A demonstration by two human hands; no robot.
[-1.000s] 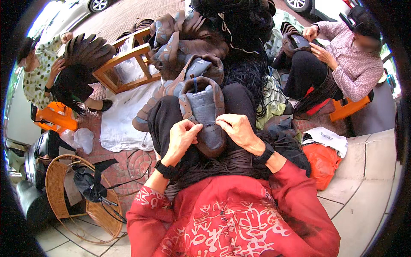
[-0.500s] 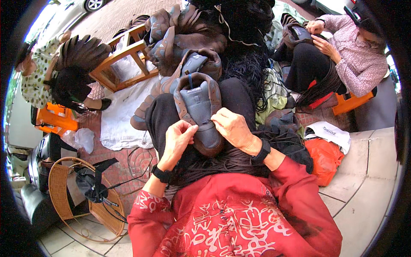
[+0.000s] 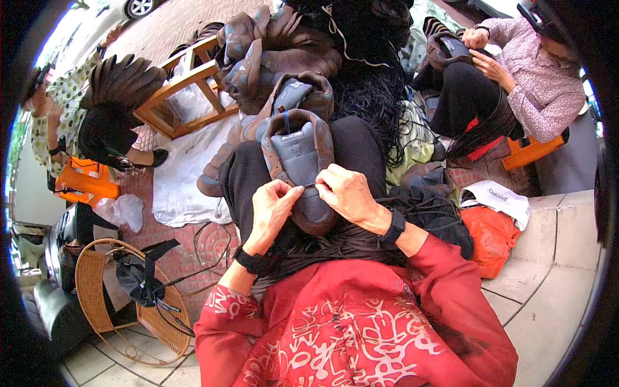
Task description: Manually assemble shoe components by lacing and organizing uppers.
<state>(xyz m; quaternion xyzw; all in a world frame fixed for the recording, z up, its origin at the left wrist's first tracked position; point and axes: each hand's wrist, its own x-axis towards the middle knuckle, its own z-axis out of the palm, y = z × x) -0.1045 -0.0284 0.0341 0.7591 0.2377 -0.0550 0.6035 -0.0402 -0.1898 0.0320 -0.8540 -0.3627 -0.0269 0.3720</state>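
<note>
On my lap lies a grey and brown shoe upper [image 3: 299, 155], its toe toward me and its grey tongue exposed. My left hand [image 3: 271, 208] is closed in a pinch at the left edge of the lacing opening, near the toe. Across from it, my right hand [image 3: 351, 197] pinches at the right edge. A short stretch of dark shoelace [image 3: 310, 186] spans the gap between my fingertips; its ends are hidden. Just beyond sits another shoe upper [image 3: 293, 97]. Dark laces [image 3: 322, 248] lie bunched across my lap, below the toe.
A heap of shoe uppers [image 3: 258, 48] and black cords [image 3: 367, 97] lies ahead, beside a wooden frame [image 3: 187, 87]. Co-workers sit at left [image 3: 64, 103] and right [image 3: 535, 77]. A wicker chair [image 3: 90, 284] stands at left, an orange bag [image 3: 490, 238] at right.
My left hand has shifted slightly right, closer to my right hand at the lacing opening. The co-worker at left has moved an arm. The shoe upper stays in place.
</note>
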